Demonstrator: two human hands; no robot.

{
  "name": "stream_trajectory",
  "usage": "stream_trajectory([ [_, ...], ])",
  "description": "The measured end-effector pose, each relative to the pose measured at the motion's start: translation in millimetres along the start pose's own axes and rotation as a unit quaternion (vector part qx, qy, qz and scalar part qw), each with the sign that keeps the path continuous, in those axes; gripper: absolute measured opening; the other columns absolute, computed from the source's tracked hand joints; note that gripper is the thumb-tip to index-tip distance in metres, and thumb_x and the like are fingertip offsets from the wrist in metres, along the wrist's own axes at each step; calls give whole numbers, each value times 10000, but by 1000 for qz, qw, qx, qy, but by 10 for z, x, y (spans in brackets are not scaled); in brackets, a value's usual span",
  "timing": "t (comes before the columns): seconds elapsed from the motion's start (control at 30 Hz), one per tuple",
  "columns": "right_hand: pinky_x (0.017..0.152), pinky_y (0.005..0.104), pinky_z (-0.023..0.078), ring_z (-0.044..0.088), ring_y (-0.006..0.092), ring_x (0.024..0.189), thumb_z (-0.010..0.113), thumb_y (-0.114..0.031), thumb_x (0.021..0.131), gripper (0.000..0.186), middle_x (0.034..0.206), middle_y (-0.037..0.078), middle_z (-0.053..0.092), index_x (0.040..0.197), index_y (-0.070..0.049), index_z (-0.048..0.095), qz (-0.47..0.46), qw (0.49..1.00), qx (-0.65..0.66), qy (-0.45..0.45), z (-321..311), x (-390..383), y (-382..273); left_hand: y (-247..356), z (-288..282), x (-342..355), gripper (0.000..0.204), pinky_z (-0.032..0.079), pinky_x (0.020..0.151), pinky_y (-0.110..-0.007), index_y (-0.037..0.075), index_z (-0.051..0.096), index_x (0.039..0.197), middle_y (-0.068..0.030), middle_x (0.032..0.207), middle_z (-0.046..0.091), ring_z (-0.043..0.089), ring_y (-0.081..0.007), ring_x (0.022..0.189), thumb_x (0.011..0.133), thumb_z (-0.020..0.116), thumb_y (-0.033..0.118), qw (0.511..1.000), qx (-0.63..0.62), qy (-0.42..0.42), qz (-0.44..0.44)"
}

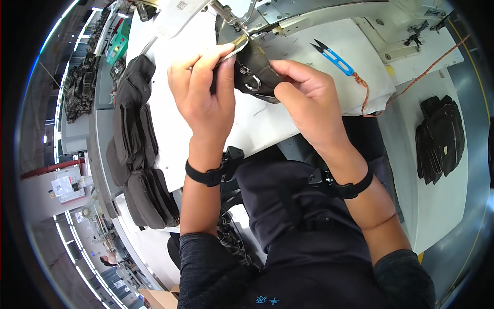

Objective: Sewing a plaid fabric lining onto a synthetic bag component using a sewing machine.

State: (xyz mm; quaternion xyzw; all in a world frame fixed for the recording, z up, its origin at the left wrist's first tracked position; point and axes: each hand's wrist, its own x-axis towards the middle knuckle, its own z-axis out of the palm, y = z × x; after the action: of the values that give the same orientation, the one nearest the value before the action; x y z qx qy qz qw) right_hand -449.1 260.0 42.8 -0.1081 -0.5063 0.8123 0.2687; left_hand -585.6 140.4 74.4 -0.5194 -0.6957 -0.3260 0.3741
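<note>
A small dark pouch (260,67) with a metal ring and a zipper is held up between my two hands, right by the needle area of a sewing machine (231,18). My left hand (203,87) pinches its upper left edge, where a yellowish lining shows. At the pouch's right side, my right hand (311,98) grips the edge between thumb and fingers. Blue thread snips (337,60) lie on the white cloth to the right of my right hand, tied to an orange cord (364,82). The pouch's far side is hidden.
Stacks of dark fabric pieces (136,113) line the left edge of the white table (175,139). Another dark stack (440,139) rests on a white surface at the right. A green box-shaped device (118,41) stands at the far left.
</note>
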Motion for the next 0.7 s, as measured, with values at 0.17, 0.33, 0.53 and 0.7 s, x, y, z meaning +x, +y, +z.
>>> stream_trajectory([
  [0.17,758,257,515,627,82,866,596,9,919,343,964,55,739,1232,55,728,-14,1000,-2,-11,-24,1,17,168,-15,89,296,437,855,-321,183,825,1060,21,1061,660,553,-199,956,784,913,119,992,102,41,55],
  [0.33,747,262,515,620,92,848,578,17,915,376,1006,59,733,1263,37,720,-64,997,-49,-20,8,32,8,206,-190,261,286,444,903,-328,215,847,1011,27,1162,687,560,-209,1043,745,911,133,979,141,-46,138],
  [0.53,742,264,515,614,96,842,560,30,912,412,1005,55,727,1297,30,707,-66,996,-37,-44,-51,68,1,230,-257,389,267,448,948,-347,190,847,984,23,1201,707,572,-221,1112,738,904,106,967,163,-113,159],
  [0.7,739,258,513,613,93,841,549,34,913,415,989,50,720,1296,31,708,-98,993,-53,-41,-36,58,0,231,-244,442,260,458,939,-361,151,820,946,10,1184,704,598,-234,1087,711,894,68,969,133,-108,180],
])
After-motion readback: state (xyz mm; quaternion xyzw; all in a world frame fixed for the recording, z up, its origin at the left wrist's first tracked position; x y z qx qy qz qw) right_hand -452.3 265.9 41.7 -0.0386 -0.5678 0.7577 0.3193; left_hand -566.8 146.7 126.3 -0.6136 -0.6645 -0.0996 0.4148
